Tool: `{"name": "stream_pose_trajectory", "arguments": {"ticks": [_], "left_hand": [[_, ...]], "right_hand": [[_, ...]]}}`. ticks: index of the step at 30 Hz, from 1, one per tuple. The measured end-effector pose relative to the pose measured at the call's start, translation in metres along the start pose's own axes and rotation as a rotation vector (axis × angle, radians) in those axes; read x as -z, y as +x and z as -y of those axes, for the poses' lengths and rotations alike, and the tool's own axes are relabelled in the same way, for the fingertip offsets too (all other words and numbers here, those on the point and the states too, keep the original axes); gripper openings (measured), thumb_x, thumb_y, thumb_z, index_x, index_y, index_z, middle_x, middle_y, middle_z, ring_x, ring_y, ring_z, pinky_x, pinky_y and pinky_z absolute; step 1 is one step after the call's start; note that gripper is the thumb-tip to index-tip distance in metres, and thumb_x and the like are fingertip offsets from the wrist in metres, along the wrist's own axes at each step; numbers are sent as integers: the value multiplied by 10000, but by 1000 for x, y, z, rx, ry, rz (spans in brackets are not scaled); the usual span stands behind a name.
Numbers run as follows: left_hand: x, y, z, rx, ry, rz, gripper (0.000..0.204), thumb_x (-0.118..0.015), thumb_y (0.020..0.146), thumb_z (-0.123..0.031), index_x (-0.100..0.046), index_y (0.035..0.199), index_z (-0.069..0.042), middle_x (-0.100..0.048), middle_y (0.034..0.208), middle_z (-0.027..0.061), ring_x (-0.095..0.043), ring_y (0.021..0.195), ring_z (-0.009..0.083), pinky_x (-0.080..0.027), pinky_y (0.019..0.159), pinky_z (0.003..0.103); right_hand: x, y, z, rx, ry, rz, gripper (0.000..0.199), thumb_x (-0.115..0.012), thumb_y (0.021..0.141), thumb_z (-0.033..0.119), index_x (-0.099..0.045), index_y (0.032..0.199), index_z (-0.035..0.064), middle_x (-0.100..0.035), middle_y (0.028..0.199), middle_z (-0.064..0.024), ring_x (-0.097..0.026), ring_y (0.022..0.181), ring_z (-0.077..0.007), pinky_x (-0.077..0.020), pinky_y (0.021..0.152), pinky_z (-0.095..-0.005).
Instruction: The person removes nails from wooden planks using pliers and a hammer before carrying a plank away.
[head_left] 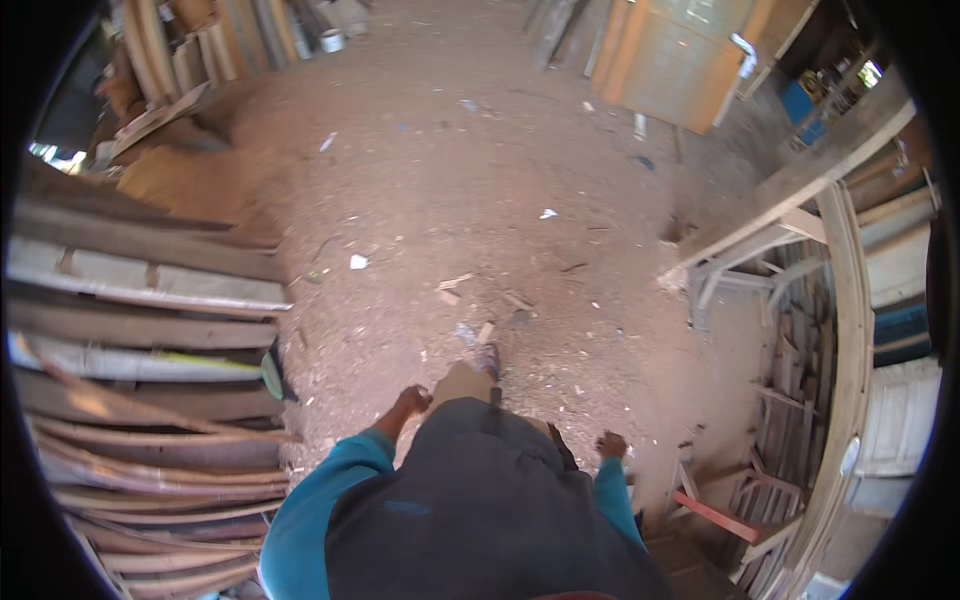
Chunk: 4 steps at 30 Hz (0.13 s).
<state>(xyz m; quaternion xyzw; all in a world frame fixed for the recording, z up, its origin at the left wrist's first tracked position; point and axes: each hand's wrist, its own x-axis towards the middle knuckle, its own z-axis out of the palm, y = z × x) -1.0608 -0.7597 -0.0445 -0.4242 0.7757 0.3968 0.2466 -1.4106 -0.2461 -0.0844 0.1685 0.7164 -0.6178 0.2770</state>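
My left hand (412,401) hangs beside my left thigh, below a teal sleeve. Its fingers look loosely bent and a little apart, and no object shows in it. On the other side, my right hand (611,446) is held out from my hip over the dirt floor (450,190). Its fingers appear bunched and too small to make out, so I cannot tell whether they close on anything. Neither hand touches any of the things around. One shoe (488,360) shows in front of me, near small wood scraps (455,287).
Long boards (140,345) are stacked on my left. Along the right run a wooden beam (790,190), a timber frame (745,275) and a red-edged rack (715,517). Ahead, a wooden door panel (685,65) leans at the right; planks (215,50) and a white bucket (332,41) stand left.
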Motion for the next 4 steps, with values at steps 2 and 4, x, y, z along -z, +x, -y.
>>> {"name": "stream_pose_trajectory", "arguments": {"ticks": [2,4], "left_hand": [[22,72,30,-321,120,-100,534,-684,852,-529,-713,1124,-70,-711,1127,190,-640,1136,357,-497,995,418],[62,131,-18,-514,129,-154,483,-676,862,-440,-696,1116,-29,-683,1143,210,-622,1124,393,-487,1001,439]], "right_hand": [[-83,-9,16,327,-770,173,330,-710,873,422,-605,937,116,-686,820,-103,-664,721,-275,-538,590,-487],[-138,23,63,801,-1412,403,408,-695,870,473,-614,1000,95,-725,943,-77,-696,854,-252,-567,688,-486]]}}
